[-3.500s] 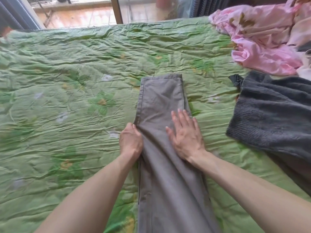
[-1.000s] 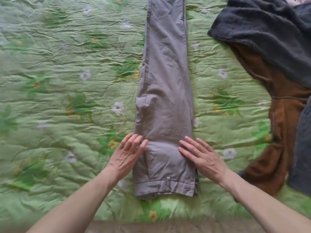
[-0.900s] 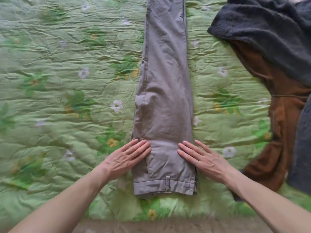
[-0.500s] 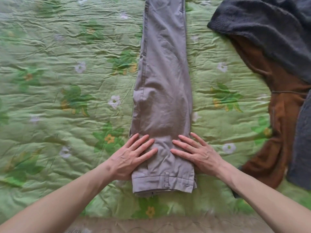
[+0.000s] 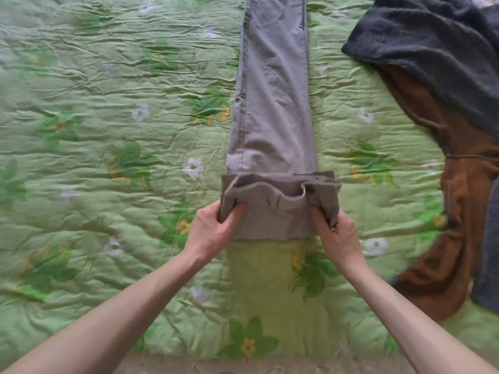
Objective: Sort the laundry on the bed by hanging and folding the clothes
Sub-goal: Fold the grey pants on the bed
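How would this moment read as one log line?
step: folding grey trousers | left hand, right hand: gripping waistband corners, lifted | nearby: dark knit sweater, brown garment | surface: green quilt

I am gripping the waistband end of the grey trousers (image 5: pixel 272 103) with my left hand (image 5: pixel 213 230) and right hand (image 5: pixel 336 233), folding it up over the legs on the green floral quilt (image 5: pixel 108 130).

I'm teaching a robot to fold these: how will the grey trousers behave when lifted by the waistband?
Probably floppy: the grey trousers sag between the left hand and right hand. Likely light, since pinches at both corners hold up the end. They crease readily, so a fold should stay.
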The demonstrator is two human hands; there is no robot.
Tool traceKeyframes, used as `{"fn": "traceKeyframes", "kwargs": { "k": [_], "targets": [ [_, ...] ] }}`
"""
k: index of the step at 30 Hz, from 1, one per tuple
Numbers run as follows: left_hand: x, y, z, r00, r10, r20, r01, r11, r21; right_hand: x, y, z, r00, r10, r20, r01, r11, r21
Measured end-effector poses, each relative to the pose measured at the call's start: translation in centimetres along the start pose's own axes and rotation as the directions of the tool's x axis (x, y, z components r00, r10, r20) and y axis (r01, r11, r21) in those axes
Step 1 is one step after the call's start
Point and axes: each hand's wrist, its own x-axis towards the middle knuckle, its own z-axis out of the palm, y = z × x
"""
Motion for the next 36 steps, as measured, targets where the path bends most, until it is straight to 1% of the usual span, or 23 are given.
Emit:
{"fn": "traceKeyframes", "kwargs": {
  "k": [1,3,5,8,10,12,15,18,20,22,24,25,26,27,28,29,30,31,32,34,36],
  "targets": [
    [0.8,0.0,0.3,0.999,-0.052,-0.011,0.052,0.998,-0.037,0.7,-0.1,0.6,0.999,0.029,-0.016,-0.028,0.999,0.028],
    [1.8,-0.3,0.7,0.996,-0.09,0.005,0.09,0.994,-0.068,2.1,0.5,1.7,0.997,0.074,-0.016,-0.072,0.995,0.066],
    [2.4,-0.9,1.1,0.994,-0.098,0.038,0.1,0.993,-0.057,3.3,1.3,2.6,0.995,0.097,-0.024,-0.095,0.994,0.059],
    [2.9,-1.3,1.0,0.995,-0.086,0.052,0.09,0.992,-0.092,4.7,1.5,3.1,0.992,0.108,-0.064,-0.106,0.994,0.041],
    [2.9,-1.2,0.9,0.996,-0.065,0.054,0.07,0.992,-0.109,5.4,1.0,3.2,0.988,0.092,-0.122,-0.088,0.995,0.038],
    [3.0,-1.1,0.7,0.996,-0.078,0.044,0.084,0.986,-0.144,5.9,0.3,3.4,0.978,0.102,-0.179,-0.094,0.994,0.053],
    [3.6,-1.0,0.7,0.988,-0.15,0.041,0.155,0.972,-0.178,6.7,0.2,4.1,0.968,0.15,-0.202,-0.161,0.986,-0.037],
    [4.5,-0.6,1.1,0.981,-0.195,0.028,0.197,0.969,-0.148,7.0,0.9,4.5,0.944,0.223,-0.242,-0.26,0.956,-0.136],
    [5.1,-0.4,1.1,0.976,-0.218,0.005,0.217,0.968,-0.127,6.4,1.3,4.4,0.944,0.177,-0.277,-0.243,0.944,-0.222],
    [5.4,-0.4,1.0,0.972,-0.236,0.001,0.236,0.969,-0.079,5.3,2.1,4.2,0.958,0.114,-0.263,-0.195,0.932,-0.305],
    [5.2,-0.1,0.9,0.971,-0.237,-0.045,0.237,0.972,-0.001,4.4,2.8,3.6,0.968,0.125,-0.219,-0.183,0.947,-0.265],
    [5.0,0.2,0.8,0.974,-0.199,-0.112,0.209,0.974,0.089,4.2,2.9,3.3,0.971,0.121,-0.206,-0.171,0.955,-0.242],
    [4.8,0.5,0.8,0.975,-0.097,-0.198,0.142,0.964,0.223,4.2,3.0,3.0,0.974,0.064,-0.215,-0.122,0.955,-0.27],
    [4.8,0.7,0.8,0.969,0.064,-0.237,0.03,0.928,0.372,4.3,3.0,2.8,0.972,-0.032,-0.234,-0.057,0.929,-0.365],
    [5.0,0.7,0.7,0.943,0.259,-0.21,-0.129,0.865,0.486,4.5,2.8,2.7,0.958,-0.151,-0.245,0.021,0.885,-0.466],
    [5.3,0.7,0.6,0.894,0.428,-0.132,-0.287,0.773,0.565,4.8,2.5,2.6,0.93,-0.299,-0.213,0.14,0.825,-0.548],
    [5.6,1.0,0.8,0.846,0.533,-0.022,-0.414,0.683,0.602,5.3,2.2,2.7,0.889,-0.437,-0.137,0.275,0.748,-0.604],
    [5.8,1.2,1.2,0.816,0.573,0.073,-0.489,0.618,0.616,5.8,1.7,3.0,0.85,-0.525,-0.051,0.383,0.68,-0.625],
    [6.0,1.4,1.8,0.814,0.563,0.146,-0.517,0.587,0.622,6.4,1.2,3.4,0.83,-0.558,0.021,0.447,0.641,-0.624],
    [6.4,1.4,3.0,0.848,0.475,0.234,-0.501,0.577,0.645,7.5,0.8,4.1,0.836,-0.539,0.105,0.475,0.613,-0.632],
    [7.0,0.7,3.7,0.865,0.402,0.298,-0.49,0.557,0.67,8.2,1.0,4.8,0.872,-0.466,0.152,0.448,0.632,-0.633]
  ]
}}
